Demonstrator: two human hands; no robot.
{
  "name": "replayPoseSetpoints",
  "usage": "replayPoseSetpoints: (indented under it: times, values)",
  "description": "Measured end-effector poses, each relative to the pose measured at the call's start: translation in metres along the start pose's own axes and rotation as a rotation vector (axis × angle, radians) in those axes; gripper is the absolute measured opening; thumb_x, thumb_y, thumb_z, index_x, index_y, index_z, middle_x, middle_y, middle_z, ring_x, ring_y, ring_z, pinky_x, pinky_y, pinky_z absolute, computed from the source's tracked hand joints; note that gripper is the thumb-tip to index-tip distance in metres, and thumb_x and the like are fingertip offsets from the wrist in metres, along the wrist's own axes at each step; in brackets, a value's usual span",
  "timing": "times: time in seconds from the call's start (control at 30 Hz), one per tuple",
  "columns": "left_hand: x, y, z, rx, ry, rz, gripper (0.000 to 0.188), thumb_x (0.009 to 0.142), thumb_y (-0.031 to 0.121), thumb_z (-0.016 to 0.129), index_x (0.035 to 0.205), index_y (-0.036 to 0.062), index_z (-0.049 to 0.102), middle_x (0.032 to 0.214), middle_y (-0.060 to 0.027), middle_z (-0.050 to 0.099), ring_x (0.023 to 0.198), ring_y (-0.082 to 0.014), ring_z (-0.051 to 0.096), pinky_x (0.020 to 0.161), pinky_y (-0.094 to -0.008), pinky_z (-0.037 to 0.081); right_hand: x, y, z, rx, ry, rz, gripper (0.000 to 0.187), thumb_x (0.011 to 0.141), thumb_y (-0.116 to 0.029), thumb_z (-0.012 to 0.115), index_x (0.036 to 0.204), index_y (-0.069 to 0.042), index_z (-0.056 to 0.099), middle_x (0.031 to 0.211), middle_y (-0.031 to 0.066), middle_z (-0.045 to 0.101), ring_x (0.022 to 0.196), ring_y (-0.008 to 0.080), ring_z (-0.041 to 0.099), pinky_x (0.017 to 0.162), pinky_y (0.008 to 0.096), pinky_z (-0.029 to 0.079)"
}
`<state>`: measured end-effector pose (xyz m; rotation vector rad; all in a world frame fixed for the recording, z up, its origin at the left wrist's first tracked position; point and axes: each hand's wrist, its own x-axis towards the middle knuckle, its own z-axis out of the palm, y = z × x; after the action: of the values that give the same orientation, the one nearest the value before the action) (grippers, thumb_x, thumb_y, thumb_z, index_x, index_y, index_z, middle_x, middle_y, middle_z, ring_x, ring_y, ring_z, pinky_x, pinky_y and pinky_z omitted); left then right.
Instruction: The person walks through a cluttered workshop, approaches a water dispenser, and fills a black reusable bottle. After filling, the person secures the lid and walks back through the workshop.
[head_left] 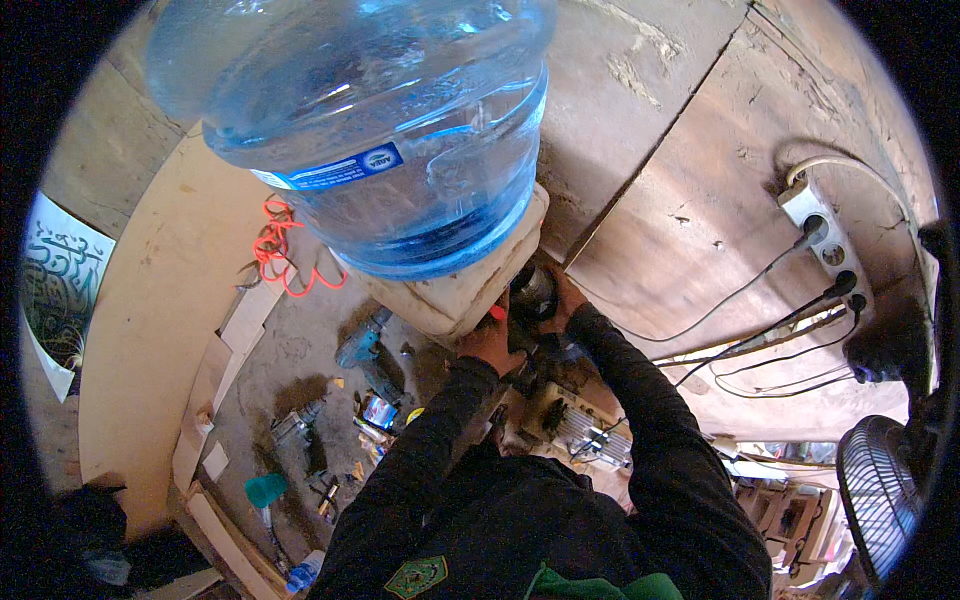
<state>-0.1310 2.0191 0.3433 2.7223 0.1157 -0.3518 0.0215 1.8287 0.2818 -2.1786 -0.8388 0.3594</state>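
Observation:
A big clear blue water bottle (430,170) stands upside down on a cream water dispenser (450,295) in front of me. My left hand (492,345) is at the dispenser's front edge, its fingers closed beside a small red tap lever (497,313); whether they grip the lever is hidden. Close by on the right, my right hand (568,298) wraps round a dark, shiny, round vessel (535,292), held below the dispenser's edge. The vessel's inside and exact kind do not show clearly.
On the floor to the left lie a teal cordless drill (360,345), a grey power tool (295,428), a green cup (265,489) and a coiled orange hose (275,245). A power strip (830,245) with plugged cords hangs on the right wall, above a fan (880,490).

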Motion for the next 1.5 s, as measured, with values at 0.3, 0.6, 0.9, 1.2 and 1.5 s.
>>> replayPoseSetpoints:
  times: [0.3, 0.6, 0.9, 1.2, 1.5]
  values:
    - [-0.005, 0.010, -0.010, 0.075, -0.015, -0.066, 0.125, 0.082, 0.049, 0.076, 0.161, 0.0141, -0.014, 0.126, -0.0287, 0.065, 0.112, -0.0474, 0.064, 0.100, -0.0575, 0.049, 0.007, -0.040, -0.014, 0.150, 0.008, 0.033, 0.136, 0.041, -0.023, 0.096, 0.156, -0.008, 0.026, 0.149, 0.0203, 0.049, 0.138, 0.0375, 0.049, 0.115, 0.0464, 0.042]
    - [-0.005, 0.005, -0.005, 0.024, -0.001, -0.051, 0.130, 0.078, 0.048, 0.079, 0.161, 0.0170, -0.016, 0.143, -0.0324, 0.050, 0.124, -0.0488, 0.056, 0.106, -0.0593, 0.044, 0.009, -0.012, -0.001, 0.057, 0.028, -0.040, 0.139, 0.042, -0.025, 0.098, 0.157, -0.009, 0.022, 0.143, 0.0235, 0.054, 0.133, 0.0405, 0.052, 0.110, 0.0477, 0.046]
    - [-0.005, 0.001, 0.001, -0.005, 0.108, 0.014, 0.130, 0.077, 0.045, 0.080, 0.161, 0.0171, -0.016, 0.133, -0.0329, 0.058, 0.115, -0.0493, 0.062, 0.100, -0.0606, 0.048, 0.007, -0.003, 0.000, 0.030, 0.016, -0.013, 0.135, 0.044, -0.026, 0.095, 0.157, -0.011, 0.022, 0.141, 0.0260, 0.055, 0.131, 0.0416, 0.055, 0.108, 0.0462, 0.047]
    - [-0.007, 0.006, -0.008, 0.017, 0.101, -0.004, 0.129, 0.079, 0.045, 0.079, 0.161, 0.0172, -0.017, 0.129, -0.0315, 0.062, 0.113, -0.0494, 0.063, 0.101, -0.0592, 0.049, 0.009, -0.020, -0.006, 0.030, 0.020, -0.029, 0.136, 0.045, -0.027, 0.095, 0.157, -0.011, 0.020, 0.140, 0.0268, 0.055, 0.129, 0.0426, 0.055, 0.107, 0.0471, 0.048]
    - [-0.008, 0.009, -0.009, 0.038, 0.074, -0.021, 0.130, 0.079, 0.049, 0.078, 0.160, 0.0175, -0.019, 0.134, -0.0314, 0.059, 0.118, -0.0508, 0.060, 0.104, -0.0620, 0.044, 0.008, -0.001, 0.003, 0.027, 0.047, -0.061, 0.134, 0.045, -0.026, 0.094, 0.156, -0.010, 0.021, 0.137, 0.0267, 0.057, 0.128, 0.0433, 0.056, 0.108, 0.0475, 0.048]
